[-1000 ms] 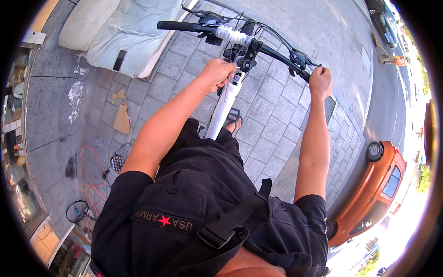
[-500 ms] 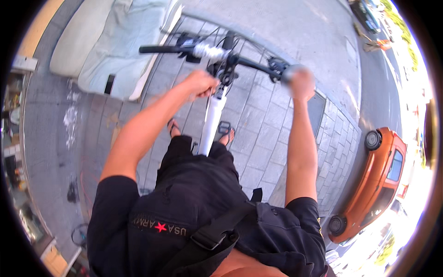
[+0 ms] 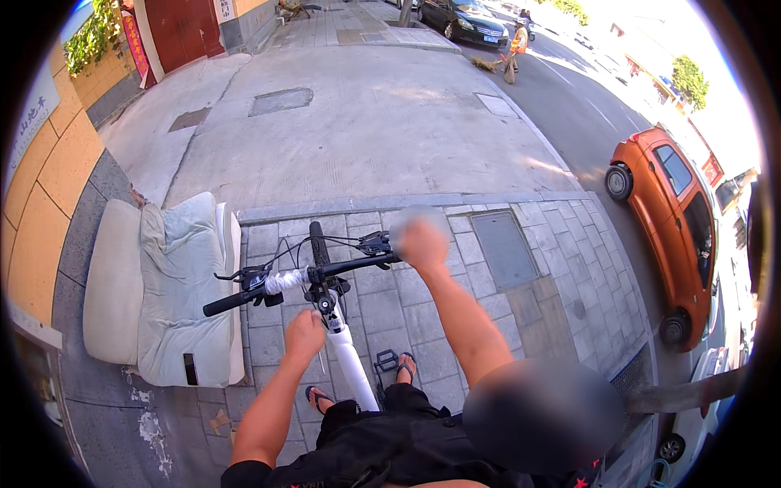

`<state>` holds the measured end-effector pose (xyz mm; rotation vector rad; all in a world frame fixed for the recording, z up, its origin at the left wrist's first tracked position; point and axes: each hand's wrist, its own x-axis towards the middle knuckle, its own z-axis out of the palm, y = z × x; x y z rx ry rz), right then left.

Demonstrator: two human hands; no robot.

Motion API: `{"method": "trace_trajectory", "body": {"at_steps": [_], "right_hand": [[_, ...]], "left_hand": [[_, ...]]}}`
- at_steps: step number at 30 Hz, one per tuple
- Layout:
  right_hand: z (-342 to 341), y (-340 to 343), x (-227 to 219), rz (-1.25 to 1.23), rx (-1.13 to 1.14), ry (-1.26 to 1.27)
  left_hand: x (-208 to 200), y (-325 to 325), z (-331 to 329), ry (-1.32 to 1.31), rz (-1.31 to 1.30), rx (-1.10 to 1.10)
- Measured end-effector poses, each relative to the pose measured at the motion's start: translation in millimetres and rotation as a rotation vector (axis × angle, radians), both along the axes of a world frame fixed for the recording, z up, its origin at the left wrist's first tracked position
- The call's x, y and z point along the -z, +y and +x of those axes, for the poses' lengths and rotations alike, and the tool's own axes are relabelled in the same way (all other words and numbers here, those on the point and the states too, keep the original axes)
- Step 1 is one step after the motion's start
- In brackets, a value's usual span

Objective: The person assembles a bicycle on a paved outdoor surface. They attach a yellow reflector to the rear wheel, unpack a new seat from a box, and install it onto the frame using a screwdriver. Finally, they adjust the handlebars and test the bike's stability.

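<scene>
A bicycle with a white frame tube (image 3: 351,362) stands between my legs. Its black handlebar (image 3: 358,264) is angled, the right end farther forward than the left. My right hand (image 3: 425,240), partly blurred, is closed around the right end of the bar. My left hand (image 3: 305,332) is closed in a fist just left of the stem (image 3: 325,299); what its fingers hold, if anything, is hidden. White wrapping (image 3: 286,281) covers part of the bar's left half. The left grip (image 3: 228,304) is free of any hand. Beyond the bar shows the front tyre (image 3: 318,242).
To the left, a worn pale sofa (image 3: 183,285) stands on the paving beside the wall. An orange car (image 3: 671,224) is at the right, along the road. Farther off are a black car (image 3: 468,23) and a person in an orange vest (image 3: 518,42) beside a broom (image 3: 486,63).
The view has tilted up, showing more pavement and street ahead. The handlebar has swung, its right end moving forward with my right hand and its left end coming back. My left hand stays near the stem.
</scene>
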<state>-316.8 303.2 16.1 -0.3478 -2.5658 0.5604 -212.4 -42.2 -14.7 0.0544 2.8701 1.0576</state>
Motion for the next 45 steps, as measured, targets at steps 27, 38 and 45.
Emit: {"method": "trace_trajectory", "body": {"at_steps": [27, 38, 45], "right_hand": [[29, -7, 6, 0.014, 0.174, -0.139], [19, -16, -8, -0.011, 0.166, -0.066], [23, -16, -5, -0.03, 0.156, -0.071]], "left_hand": [[99, 18, 19, 0.45, 0.461, -0.066], [76, 18, 11, 0.053, 1.056, -0.216], [53, 18, 23, -0.131, 1.253, -0.336]]}}
